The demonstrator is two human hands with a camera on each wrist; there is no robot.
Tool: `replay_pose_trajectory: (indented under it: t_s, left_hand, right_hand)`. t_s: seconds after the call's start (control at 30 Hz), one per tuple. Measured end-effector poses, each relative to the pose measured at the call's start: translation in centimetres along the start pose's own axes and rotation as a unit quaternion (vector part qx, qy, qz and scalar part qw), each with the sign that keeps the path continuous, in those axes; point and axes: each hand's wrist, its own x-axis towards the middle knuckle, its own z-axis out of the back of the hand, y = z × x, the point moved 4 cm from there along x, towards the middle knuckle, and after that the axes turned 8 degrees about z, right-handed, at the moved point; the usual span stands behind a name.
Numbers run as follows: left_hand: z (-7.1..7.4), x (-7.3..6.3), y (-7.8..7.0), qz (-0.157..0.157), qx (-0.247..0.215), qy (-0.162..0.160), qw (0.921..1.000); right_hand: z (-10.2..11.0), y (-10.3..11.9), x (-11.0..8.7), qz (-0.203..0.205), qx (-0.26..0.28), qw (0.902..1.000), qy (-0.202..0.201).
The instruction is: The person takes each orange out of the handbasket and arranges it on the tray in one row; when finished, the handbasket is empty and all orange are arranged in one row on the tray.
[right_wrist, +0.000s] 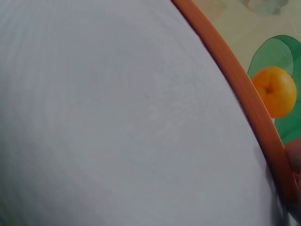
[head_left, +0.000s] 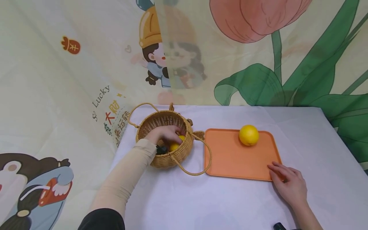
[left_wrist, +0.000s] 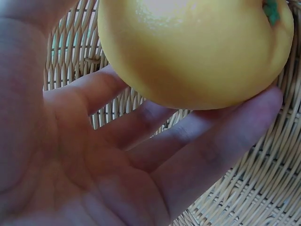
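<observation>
In the head view my left hand (head_left: 169,133) reaches down into a round wicker basket (head_left: 176,159). Its thumb lies across an orange (head_left: 174,147) and the fingers go round the far side. Close up in the left wrist view, the fingers lie along the underside of the orange (left_wrist: 197,61), against the basket weave; the thumb's tip is out of frame. My right hand (head_left: 291,185) rests its fingertips on the near right corner of an orange-coloured tray (head_left: 230,159). Another orange (head_left: 249,135) sits on that tray, towards the back right.
A dark green item (head_left: 161,149) lies in the basket beside the orange, its kind unclear. One basket handle (head_left: 211,156) droops over the tray's left edge. The table has a white cloth (head_left: 207,201), and a printed curtain (head_left: 189,92) hangs behind it.
</observation>
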Motion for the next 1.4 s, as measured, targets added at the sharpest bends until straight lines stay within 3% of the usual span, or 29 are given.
replay_pose_trajectory:
  t_s: [0.1,0.27,0.43,0.63,0.77,0.93,1.07,1.2,1.4]
  left_hand:
    - [-0.1,0.0,0.1,0.009,-0.014,0.005,0.9999]
    - [0.0,-0.1,0.2,0.002,0.001,-0.008,1.0]
    - [0.5,-0.3,-0.1,-0.008,0.041,-0.044,0.9982]
    - [1.5,-1.0,-0.2,0.006,0.05,-0.073,0.996]
    - [2.3,-1.7,-0.6,-0.002,0.066,-0.104,0.9924]
    - [2.9,-3.1,-1.0,0.021,0.031,-0.137,0.9898]
    - [3.2,-4.6,-1.4,0.039,-0.025,-0.165,0.9852]
    - [3.4,-5.8,-2.4,0.035,-0.055,-0.193,0.979]
    - [3.7,-6.4,-3.4,0.028,-0.084,-0.221,0.9712]
  right_hand:
    - [-0.1,0.0,0.0,0.001,0.0,1.0,-0.001]
    - [-0.3,-0.1,0.0,-0.006,0.0,1.0,0.004]
    - [-0.2,-0.2,0.0,-0.014,-0.002,0.9999,0.007]
    - [-0.2,-0.1,0.0,-0.015,-0.002,0.9999,0.008]
    - [-0.1,-0.1,0.0,-0.012,0.0,0.9999,0.004]
    - [-0.1,0.0,0.0,-0.01,0.001,0.9999,0.001]
    - [-0.1,0.0,0.0,-0.012,0.001,0.9999,0.001]
    - [0.0,0.0,0.0,-0.012,-0.002,0.9999,0.0]
    - [-0.1,0.1,0.0,-0.007,-0.001,1.0,-0.002]
